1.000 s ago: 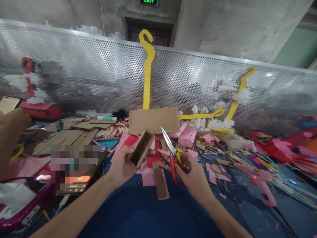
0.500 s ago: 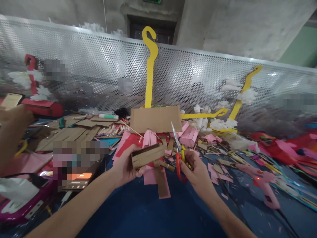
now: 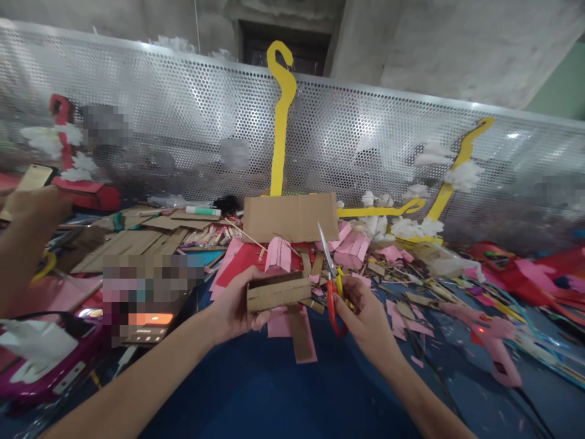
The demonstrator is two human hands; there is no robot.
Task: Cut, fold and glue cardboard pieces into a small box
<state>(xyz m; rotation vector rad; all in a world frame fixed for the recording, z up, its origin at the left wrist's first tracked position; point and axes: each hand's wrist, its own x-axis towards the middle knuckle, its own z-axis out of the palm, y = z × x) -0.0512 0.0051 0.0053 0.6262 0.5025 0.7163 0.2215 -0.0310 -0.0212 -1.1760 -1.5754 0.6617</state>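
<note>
My left hand (image 3: 237, 305) grips the left end of a small cardboard box (image 3: 278, 294), long and narrow, with its upper side uncovered. In my right hand (image 3: 363, 311) is a pair of scissors (image 3: 332, 280) with one red and one yellow handle. Their blades point up and away from me, close together, just right of the box and apart from it. Below the box lie a brown cardboard strip (image 3: 301, 338) and pink paper (image 3: 278, 323). Behind stands a larger cardboard piece (image 3: 290, 217) with a tall yellow hook shape (image 3: 280, 146) rising behind it.
A pink glue gun (image 3: 491, 335) with a lit red light lies right. Paper and cardboard scraps (image 3: 379, 268) litter the blue table (image 3: 256, 390). At left are cardboard sheets (image 3: 123, 244), a purple power strip (image 3: 55, 372) and another person's hand (image 3: 39, 210) with a phone. A perforated metal panel (image 3: 196, 116) stands behind.
The cardboard box has turned slightly in my left hand, so it lies more level. My right hand keeps the scissors in nearly the same place. The whole view has shifted slightly.
</note>
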